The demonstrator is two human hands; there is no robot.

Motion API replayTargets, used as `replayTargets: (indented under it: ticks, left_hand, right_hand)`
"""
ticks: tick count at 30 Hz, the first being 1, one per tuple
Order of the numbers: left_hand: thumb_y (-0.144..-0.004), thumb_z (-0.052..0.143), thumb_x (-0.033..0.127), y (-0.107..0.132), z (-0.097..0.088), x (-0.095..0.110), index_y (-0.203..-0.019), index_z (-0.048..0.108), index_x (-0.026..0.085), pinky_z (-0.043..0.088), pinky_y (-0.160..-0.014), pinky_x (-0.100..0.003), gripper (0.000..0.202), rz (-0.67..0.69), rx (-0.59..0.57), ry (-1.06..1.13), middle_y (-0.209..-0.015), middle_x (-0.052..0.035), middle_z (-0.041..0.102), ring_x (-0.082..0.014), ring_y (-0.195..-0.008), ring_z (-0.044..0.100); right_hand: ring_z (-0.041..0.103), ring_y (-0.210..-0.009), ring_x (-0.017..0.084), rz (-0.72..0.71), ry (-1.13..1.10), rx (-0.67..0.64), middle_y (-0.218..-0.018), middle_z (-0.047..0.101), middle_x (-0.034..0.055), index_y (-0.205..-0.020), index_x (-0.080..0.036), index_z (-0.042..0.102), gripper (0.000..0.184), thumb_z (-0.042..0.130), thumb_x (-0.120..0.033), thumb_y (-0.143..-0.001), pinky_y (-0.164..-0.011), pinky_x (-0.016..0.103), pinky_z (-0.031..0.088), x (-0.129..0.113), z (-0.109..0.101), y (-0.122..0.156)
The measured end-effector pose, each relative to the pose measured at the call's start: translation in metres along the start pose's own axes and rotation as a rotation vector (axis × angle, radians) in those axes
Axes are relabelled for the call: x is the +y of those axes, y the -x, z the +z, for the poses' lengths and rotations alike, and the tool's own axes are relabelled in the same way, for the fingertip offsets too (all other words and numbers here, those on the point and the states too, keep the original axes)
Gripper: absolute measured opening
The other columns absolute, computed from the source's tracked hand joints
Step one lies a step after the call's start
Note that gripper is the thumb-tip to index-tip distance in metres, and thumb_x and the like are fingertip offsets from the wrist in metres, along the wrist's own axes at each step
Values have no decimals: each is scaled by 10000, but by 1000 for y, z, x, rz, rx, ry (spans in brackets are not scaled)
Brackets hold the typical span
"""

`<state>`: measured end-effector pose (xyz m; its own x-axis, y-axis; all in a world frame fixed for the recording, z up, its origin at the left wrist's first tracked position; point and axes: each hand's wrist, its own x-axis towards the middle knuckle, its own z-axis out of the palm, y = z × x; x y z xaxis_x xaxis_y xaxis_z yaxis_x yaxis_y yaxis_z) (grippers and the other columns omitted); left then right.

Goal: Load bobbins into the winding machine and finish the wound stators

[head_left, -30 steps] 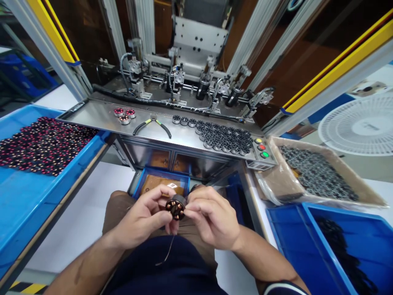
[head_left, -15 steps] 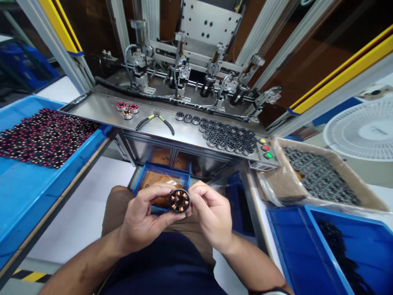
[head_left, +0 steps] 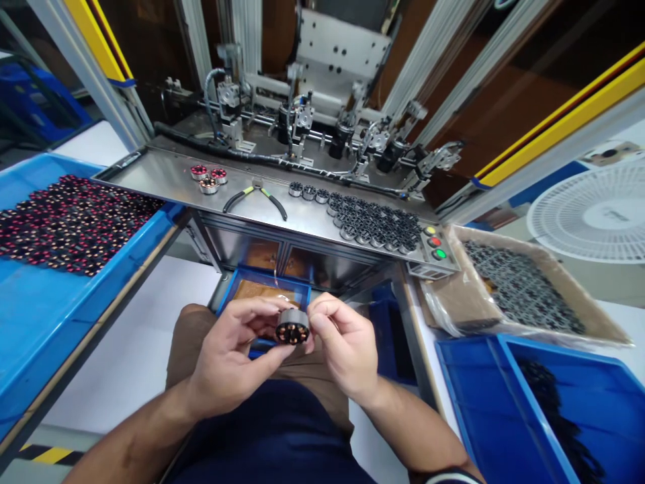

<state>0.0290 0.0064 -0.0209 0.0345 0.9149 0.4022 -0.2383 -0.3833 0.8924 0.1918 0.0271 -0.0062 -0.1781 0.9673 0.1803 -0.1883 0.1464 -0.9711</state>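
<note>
Over my lap, my left hand point(head_left: 234, 349) holds a motor stator point(head_left: 293, 325), its thumb below and fingers behind the left side. The stator has a grey metal rim and copper windings on black; it is tilted, with the wound face toward me and the rim's outer wall showing on top. My right hand point(head_left: 345, 346) is closed in a pinch at the stator's right edge, thumb and forefinger against it. Whether a thin wire lies between those fingertips cannot be made out. Below and behind the hands is a blue bin point(head_left: 242, 277) with brown material in it.
On the metal bench point(head_left: 166, 178) lie several red-and-copper stators point(head_left: 208, 184), black-handled pliers point(head_left: 256, 197) and rows of dark stators point(head_left: 375, 222). A blue tray point(head_left: 45, 302) of wound stators stands left. Right are push buttons point(head_left: 436, 242), a carton point(head_left: 594, 316) of grey parts, blue bins point(head_left: 478, 396) and a fan point(head_left: 589, 212).
The stator has tipped between my hands, so its outer rim wall now shows above the wound face. Both hands have shifted only slightly.
</note>
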Motion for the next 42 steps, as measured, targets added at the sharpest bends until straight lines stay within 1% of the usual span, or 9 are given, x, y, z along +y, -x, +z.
replayTargets:
  ticks: [3,6,11,15,20,26,31,36,42]
  left_hand:
    - [-696,791,37,-5,-4,3,-1146,560,270,557,-927,-271,557,-143,-61,207,-1164,-30,683,-173,-1087,667]
    - [-662,856,357,-12,-8,1,-1164,571,247,510,-1005,-349,588,-282,-86,472,-1202,-72,667,-240,-1161,626]
    - [-810,727,377,-14,-5,-6,-996,629,151,572,-703,-265,309,-684,-325,527,-854,-72,715,-174,-773,704]
    - [-836,706,265,-10,-1,-7,-1014,624,182,573,-677,-238,213,-587,-240,462,-867,-29,701,-131,-717,680]
    - [-801,746,296,-10,-2,-5,-988,628,177,564,-676,-224,252,-561,-199,386,-882,-37,711,-126,-702,677]
    - [-783,764,262,-12,-1,-3,-961,637,161,526,-585,-190,241,-569,-170,361,-796,-25,690,-105,-630,645]
    - [-775,764,199,-13,1,-2,-968,634,166,508,-558,-173,235,-525,-117,320,-774,-8,666,-93,-626,630]
    - [-669,830,137,-13,3,0,-967,575,208,580,-769,-305,398,-367,-72,424,-1176,-71,622,-177,-875,695]
    - [-610,850,492,-23,-3,3,-1073,567,271,500,-964,-397,586,-318,-23,723,-1280,-68,574,-289,-1207,587]
  right_hand:
    - [568,-556,94,-192,166,-13,-711,568,3,-757,-159,610,150,582,-178,-903,-514,233,478,-5,-5,-4]
    - [615,-688,149,-477,400,-94,-733,623,44,-826,-158,632,73,590,-116,-869,-609,283,529,-13,-14,-7]
    - [650,-725,156,-682,627,-229,-781,644,56,-919,-173,616,87,593,-107,-868,-633,273,567,-25,-25,-9]
    - [649,-760,164,-710,620,-275,-823,636,60,-1014,-176,610,171,629,-124,-852,-672,296,578,-26,-32,-12]
    - [584,-1103,278,-671,559,-209,-1190,585,161,-1364,-200,450,767,818,-371,-713,-862,458,561,-26,-41,-21]
    - [635,-770,150,-613,544,-306,-885,642,74,-1051,-157,685,283,764,-202,-784,-646,284,558,-36,-38,-23]
    - [649,-750,148,-614,611,-291,-840,666,74,-963,-151,718,148,706,-123,-818,-637,275,560,-40,-33,-17]
    - [634,-722,139,-575,734,-241,-787,666,66,-900,-143,686,148,617,-31,-830,-628,254,549,-51,-24,-19]
    - [635,-694,126,-631,769,-356,-743,647,37,-889,-175,628,176,597,-19,-812,-591,216,539,-67,-15,-32]
